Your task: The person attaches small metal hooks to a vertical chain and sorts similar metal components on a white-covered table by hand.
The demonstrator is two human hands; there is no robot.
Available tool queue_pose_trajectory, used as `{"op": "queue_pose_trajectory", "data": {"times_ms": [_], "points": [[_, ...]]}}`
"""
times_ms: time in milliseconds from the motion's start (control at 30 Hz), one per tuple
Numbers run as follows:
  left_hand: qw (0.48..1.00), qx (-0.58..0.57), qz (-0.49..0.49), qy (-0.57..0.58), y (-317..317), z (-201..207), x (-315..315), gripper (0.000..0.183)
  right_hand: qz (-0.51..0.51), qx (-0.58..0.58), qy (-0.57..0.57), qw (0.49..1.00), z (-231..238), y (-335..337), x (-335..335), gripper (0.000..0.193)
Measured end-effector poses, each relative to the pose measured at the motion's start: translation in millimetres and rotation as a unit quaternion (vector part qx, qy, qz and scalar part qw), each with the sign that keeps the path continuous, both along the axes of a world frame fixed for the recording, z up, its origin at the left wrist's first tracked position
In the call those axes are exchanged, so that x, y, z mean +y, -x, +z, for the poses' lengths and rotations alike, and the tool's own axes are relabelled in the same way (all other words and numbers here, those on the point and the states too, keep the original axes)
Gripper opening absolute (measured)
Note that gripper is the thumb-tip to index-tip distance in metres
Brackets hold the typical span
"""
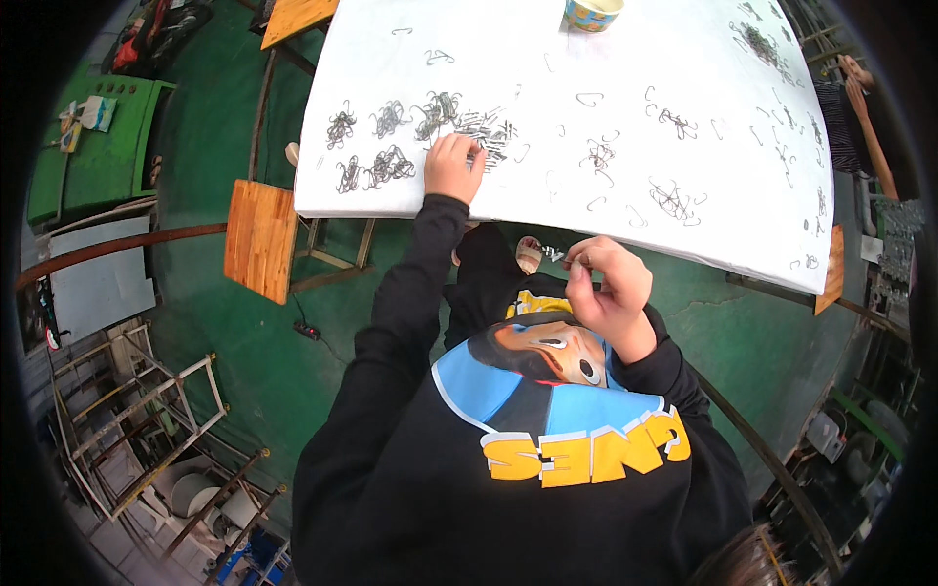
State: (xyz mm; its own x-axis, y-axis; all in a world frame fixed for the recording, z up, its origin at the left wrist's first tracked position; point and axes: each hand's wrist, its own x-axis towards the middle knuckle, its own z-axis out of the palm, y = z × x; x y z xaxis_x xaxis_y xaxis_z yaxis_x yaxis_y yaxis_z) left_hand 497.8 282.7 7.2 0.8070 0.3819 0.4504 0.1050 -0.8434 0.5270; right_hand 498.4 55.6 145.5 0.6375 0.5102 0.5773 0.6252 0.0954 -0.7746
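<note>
My left hand (453, 171) rests on the white table (391, 39), fingers bent down at the edge of a pile of short, straight metal pieces (493, 135). Whatever its fingertips hold is hidden. Just left of them lie tangled dark wire hooks (435, 109), with more small heaps of hooks (389, 166) beside the wrist. In front of my chest, off the table's near edge, my right hand (616, 288) is closed in a pinch. A small cluster of shiny metal pieces (552, 254) sticks out from its fingertips, too small to make out fully.
Loose hooks (674, 200) and small heaps are scattered over the table's right side. A patterned paper tub (592, 14) stands at the far edge. Wooden stools (259, 239) flank the table. Another person's arm (870, 137) shows at far right. Metal frames (147, 410) stand at lower left.
</note>
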Motion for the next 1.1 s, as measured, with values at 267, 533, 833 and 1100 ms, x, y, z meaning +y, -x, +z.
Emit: {"op": "queue_pose_trajectory", "data": {"times_ms": [267,533,833,1100], "points": [[0.990,0.130,-0.004,0.061,-27,-13,27,0.016,0.100,0.010,0.025,0.995,-10,18,8,0.017],[0.980,0.191,-0.041,-0.023,-36,5,36,0.018,0.098,0.043,0.048,0.993,-7,20,11,0.016],[0.978,0.184,-0.081,-0.053,-43,3,45,0.013,0.088,0.027,0.058,0.994,-7,17,11,0.016],[0.996,0.001,-0.083,-0.028,-43,4,36,0.010,0.035,0.038,0.060,0.997,-7,11,12,0.014]]}}
